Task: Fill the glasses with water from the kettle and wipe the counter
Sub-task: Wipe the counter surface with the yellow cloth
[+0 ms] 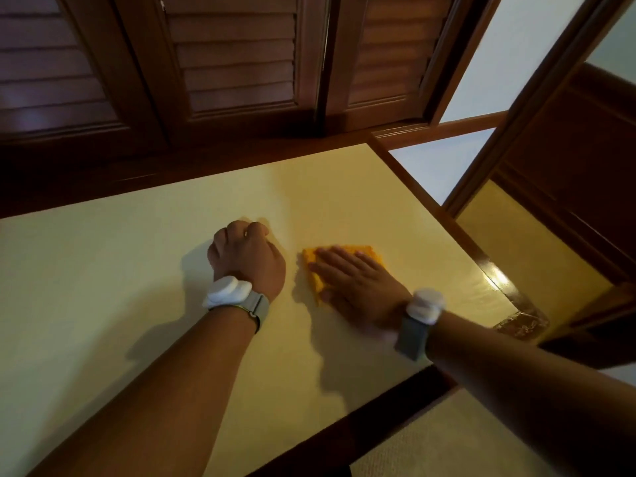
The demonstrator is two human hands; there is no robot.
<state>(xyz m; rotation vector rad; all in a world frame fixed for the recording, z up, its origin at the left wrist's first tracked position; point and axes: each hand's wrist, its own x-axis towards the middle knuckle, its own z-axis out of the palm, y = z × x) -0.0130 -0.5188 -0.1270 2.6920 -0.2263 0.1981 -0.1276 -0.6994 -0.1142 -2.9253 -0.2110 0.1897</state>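
A folded orange cloth (358, 253) lies flat on the pale yellow counter (103, 270), right of centre. My right hand (358, 284) presses down on it with straight, spread fingers, covering most of it. My left hand (246, 256) rests on the counter just left of the cloth as a closed fist and holds nothing. Both wrists wear grey bands with white devices. No kettle or glasses are in view.
Dark wooden louvred shutters (234, 63) stand behind the counter's far edge. A dark wood rim (447, 222) bounds the counter on the right, with a lower yellow surface (523, 249) beyond it. The counter's front edge (361, 425) runs below my right forearm.
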